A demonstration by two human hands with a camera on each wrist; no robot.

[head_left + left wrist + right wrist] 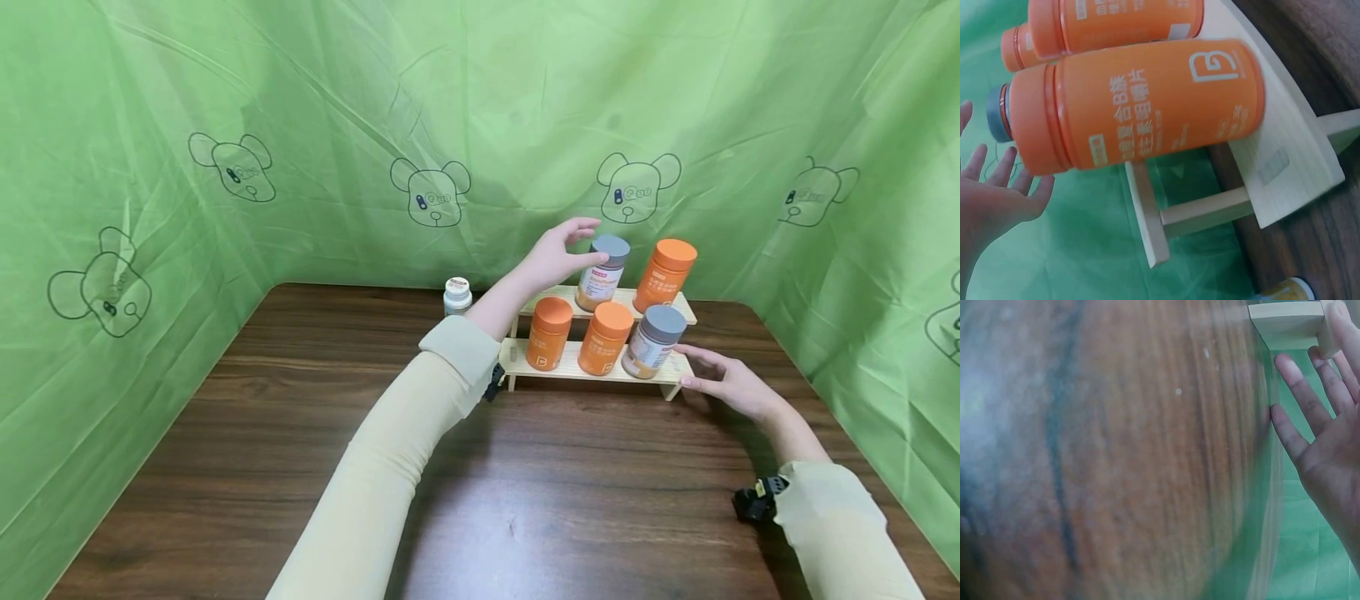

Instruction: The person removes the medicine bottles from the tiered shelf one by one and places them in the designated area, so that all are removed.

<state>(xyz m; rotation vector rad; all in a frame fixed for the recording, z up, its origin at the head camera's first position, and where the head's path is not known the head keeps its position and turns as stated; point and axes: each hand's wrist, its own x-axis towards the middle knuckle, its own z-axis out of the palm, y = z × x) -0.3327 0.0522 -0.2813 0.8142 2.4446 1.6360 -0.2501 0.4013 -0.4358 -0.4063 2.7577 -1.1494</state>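
A two-tier wooden rack (512,357) holds several supplement bottles. My left hand (557,254) is at the grey-lidded bottle (600,283) on the upper tier, its thumb overlapping the lid in the head view. Its fingers are spread apart in the left wrist view, beside the lid of an orange bottle (1147,103). My right hand (731,385) is at the right end of the lower tier, thumb and fingertips right at the wood. In the right wrist view its fingers (1300,387) are spread, near the rack's end (1285,315). Another grey-lidded bottle (651,343) stands beside it.
Two orange bottles, a left one (548,337) and a middle one (604,340), share the lower tier. One more orange bottle (663,279) stands upper right. A small white-capped bottle (457,297) stands left of the rack on the brown table (300,450). Green cloth (330,100) hangs behind.
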